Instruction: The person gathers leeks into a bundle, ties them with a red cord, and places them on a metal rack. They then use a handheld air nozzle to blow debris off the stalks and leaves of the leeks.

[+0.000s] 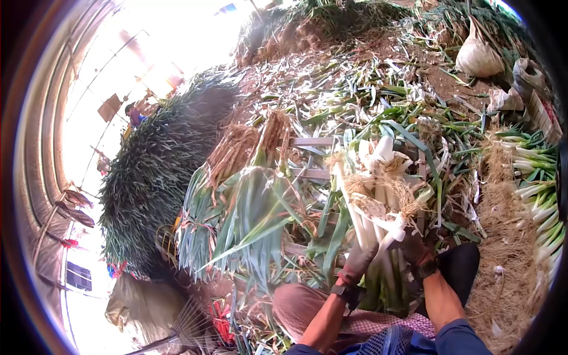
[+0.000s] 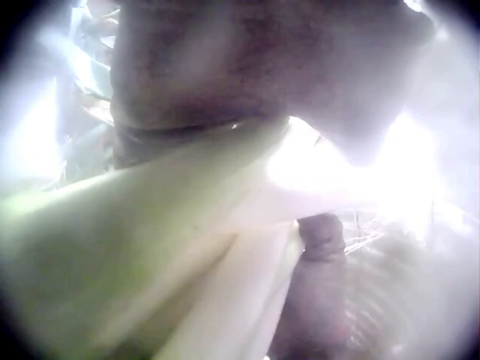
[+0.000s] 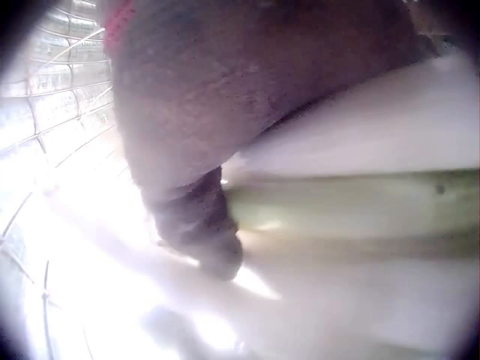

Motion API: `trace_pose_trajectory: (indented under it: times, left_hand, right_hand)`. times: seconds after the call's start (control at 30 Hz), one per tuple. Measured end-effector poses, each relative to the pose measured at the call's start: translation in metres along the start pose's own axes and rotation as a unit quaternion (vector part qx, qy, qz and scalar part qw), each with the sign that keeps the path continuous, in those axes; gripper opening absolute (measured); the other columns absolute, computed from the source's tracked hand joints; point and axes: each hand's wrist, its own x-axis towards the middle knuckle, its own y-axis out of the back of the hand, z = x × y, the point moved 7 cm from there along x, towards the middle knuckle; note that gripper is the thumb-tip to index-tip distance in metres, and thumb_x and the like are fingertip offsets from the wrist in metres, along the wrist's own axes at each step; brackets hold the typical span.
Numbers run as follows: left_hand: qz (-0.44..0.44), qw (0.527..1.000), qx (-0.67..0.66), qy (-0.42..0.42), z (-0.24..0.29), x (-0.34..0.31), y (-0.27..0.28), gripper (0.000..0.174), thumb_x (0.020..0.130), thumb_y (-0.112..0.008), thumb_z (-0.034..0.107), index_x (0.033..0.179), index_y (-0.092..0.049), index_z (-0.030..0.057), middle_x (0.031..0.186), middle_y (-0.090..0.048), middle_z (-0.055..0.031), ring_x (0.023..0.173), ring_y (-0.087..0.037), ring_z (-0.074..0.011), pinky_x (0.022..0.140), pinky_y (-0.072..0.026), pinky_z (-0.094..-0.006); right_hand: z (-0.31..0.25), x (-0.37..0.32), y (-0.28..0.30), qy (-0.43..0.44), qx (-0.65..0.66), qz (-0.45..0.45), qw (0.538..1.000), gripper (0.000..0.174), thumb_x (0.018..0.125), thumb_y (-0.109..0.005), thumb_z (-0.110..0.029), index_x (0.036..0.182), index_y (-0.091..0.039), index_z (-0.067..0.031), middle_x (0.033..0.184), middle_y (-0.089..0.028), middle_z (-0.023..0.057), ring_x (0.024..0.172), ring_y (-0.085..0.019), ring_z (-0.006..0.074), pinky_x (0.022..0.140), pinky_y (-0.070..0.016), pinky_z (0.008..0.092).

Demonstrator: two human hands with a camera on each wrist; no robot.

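Between the person's knees stands a bundle of leeks (image 1: 384,266), its white stems and tan roots pointing away and its green leaves toward the lap. The gloved left hand (image 1: 358,260) grips the bundle's left side. On the opposite side the gloved right hand (image 1: 416,249) holds it too. In the left wrist view, pale leek stalks (image 2: 150,240) run under the palm, and a dark glove fingertip (image 2: 322,232) shows past them. In the right wrist view, the glove (image 3: 255,82) curls over the stalks (image 3: 360,210).
More leeks (image 1: 254,201) lie over a slatted wooden rack (image 1: 310,142) to the left. A tall heap of leek leaves (image 1: 160,165) rises beyond. At right is a row of leeks with matted roots (image 1: 503,236). Trimmings (image 1: 337,94) litter the ground, with a pale sack (image 1: 478,56) farther back.
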Motion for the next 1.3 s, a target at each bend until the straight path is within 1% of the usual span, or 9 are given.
trace_pose_trajectory:
  times: [0.17,0.3,0.4,0.6,0.7,0.83,0.97,1.0,1.3]
  left_hand:
    - [-0.024,0.999,-0.014,-0.033,0.027,-0.028,-0.015,0.076,0.091,-0.089,0.027,0.15,-0.047,0.0014,0.129,-0.07,-0.0072,0.111,-0.069,-0.0191,0.094,-0.0577,-0.0318]
    - [0.048,0.995,0.084,0.004,0.109,-0.039,-0.021,0.073,0.083,-0.095,0.031,0.139,-0.061,-0.0006,0.124,-0.075,-0.0124,0.109,-0.072,-0.0208,0.095,-0.0594,-0.0349]
    - [0.026,0.993,-0.015,-0.111,0.198,-0.036,-0.044,0.071,0.088,-0.089,0.03,0.142,-0.058,-0.0028,0.125,-0.074,-0.0131,0.11,-0.071,-0.0202,0.094,-0.0587,-0.0342]
    - [0.007,0.887,0.123,-0.444,0.408,-0.062,-0.099,0.069,0.097,-0.078,0.042,0.143,-0.054,-0.0032,0.112,-0.077,-0.0167,0.1,-0.076,-0.0243,0.084,-0.0606,-0.0378]
    - [0.008,0.796,0.265,-0.544,0.491,-0.088,-0.122,0.068,0.097,-0.077,0.049,0.139,-0.057,-0.0003,0.099,-0.079,-0.0218,0.09,-0.08,-0.0394,0.074,-0.0628,-0.0438]
    - [0.018,0.766,0.352,-0.537,0.539,-0.12,-0.126,0.063,0.092,-0.081,0.043,0.134,-0.061,0.0012,0.101,-0.078,-0.023,0.092,-0.079,-0.0426,0.077,-0.0641,-0.0476]
    - [-0.027,0.747,0.44,-0.498,0.554,-0.137,-0.119,0.061,0.09,-0.083,0.041,0.131,-0.063,0.0013,0.104,-0.079,-0.0221,0.091,-0.079,-0.0422,0.077,-0.0645,-0.0476]
    - [0.028,0.594,0.553,-0.584,0.55,-0.153,-0.119,0.057,0.088,-0.084,0.038,0.129,-0.066,0.0022,0.104,-0.078,-0.0225,0.093,-0.079,-0.04,0.076,-0.0645,-0.0462]
    - [-0.046,0.921,0.367,-0.118,0.263,-0.142,0.023,0.07,0.097,-0.076,0.05,0.15,-0.058,0.008,0.121,-0.075,-0.0152,0.103,-0.073,-0.0276,0.09,-0.0573,-0.0408]
  right_hand:
    - [0.004,-0.021,-0.01,0.159,-0.236,0.08,0.955,0.032,0.093,-0.082,-0.027,0.12,-0.078,-0.011,0.105,-0.08,0.0052,0.091,-0.075,0.0213,0.086,-0.0589,0.0409]
    - [-0.096,-0.024,-0.009,0.012,0.137,0.094,0.986,0.019,0.085,-0.082,-0.012,0.101,-0.079,-0.0016,0.084,-0.075,0.0046,0.079,-0.071,0.0119,0.07,-0.0569,0.0303]
    - [-0.191,-0.021,0.005,0.075,0.233,0.09,0.965,0.074,0.08,-0.084,0.001,0.148,-0.057,0.0013,0.106,-0.075,0.006,0.086,-0.072,0.014,0.074,-0.0607,0.0302]
    - [-0.395,-0.043,0.04,0.325,0.186,0.13,0.918,0.034,0.09,-0.073,-0.006,0.118,-0.065,0.0113,0.084,-0.074,0.0142,0.062,-0.071,0.0245,0.057,-0.0585,0.0335]
    - [-0.46,-0.058,0.036,0.434,0.279,-0.012,0.857,0.029,0.102,-0.057,-0.021,0.11,-0.058,0.0075,0.106,-0.065,0.0166,0.097,-0.066,0.0233,0.086,-0.055,0.0381]
    - [-0.503,-0.061,0.032,0.611,0.147,0.152,0.763,0.029,0.099,-0.058,-0.022,0.111,-0.057,0.0038,0.109,-0.061,0.0125,0.102,-0.063,0.0246,0.096,-0.0524,0.0392]
    - [-0.477,-0.038,-0.01,0.449,0.48,-0.083,0.749,0.042,0.095,-0.06,-0.016,0.13,-0.058,0.0074,0.124,-0.066,0.018,0.118,-0.066,0.0307,0.107,-0.0531,0.0426]
    - [-0.468,-0.046,-0.036,0.407,0.563,-0.101,0.712,0.046,0.093,-0.061,-0.013,0.133,-0.058,0.0069,0.124,-0.067,0.0174,0.118,-0.066,0.0306,0.107,-0.0529,0.0418]
    - [-0.205,-0.102,-0.157,-0.018,0.613,-0.163,0.773,0.071,0.081,-0.076,0.005,0.146,-0.051,-0.0036,0.122,-0.067,0.0138,0.116,-0.068,0.0336,0.108,-0.0569,0.0452]
